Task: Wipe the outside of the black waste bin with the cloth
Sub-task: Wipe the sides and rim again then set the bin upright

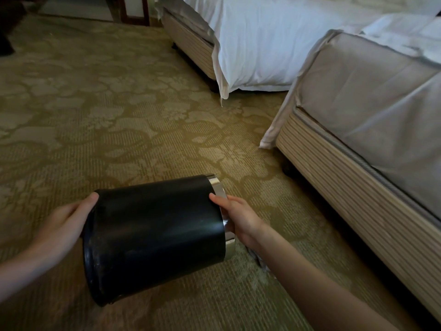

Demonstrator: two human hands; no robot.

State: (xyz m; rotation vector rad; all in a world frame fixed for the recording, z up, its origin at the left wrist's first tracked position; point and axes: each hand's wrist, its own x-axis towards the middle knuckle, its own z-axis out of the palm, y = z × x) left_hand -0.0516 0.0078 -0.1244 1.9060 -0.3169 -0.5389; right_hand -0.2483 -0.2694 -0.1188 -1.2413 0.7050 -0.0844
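While left hand (64, 223) and right hand (241, 220) grip the tilted black waste bin (155, 235) midair, it could slip. Smooth sides offer little purchase

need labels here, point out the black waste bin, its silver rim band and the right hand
black round waste bin (155, 230), head view, middle of its side wall
silver metal rim band (218, 187), head view, its upper stretch
right hand (241, 218), head view, back of hand

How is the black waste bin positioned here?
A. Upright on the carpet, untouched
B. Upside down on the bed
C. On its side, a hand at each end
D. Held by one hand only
C: the black waste bin lies sideways, left hand at its base, right hand gripping its chrome rim.
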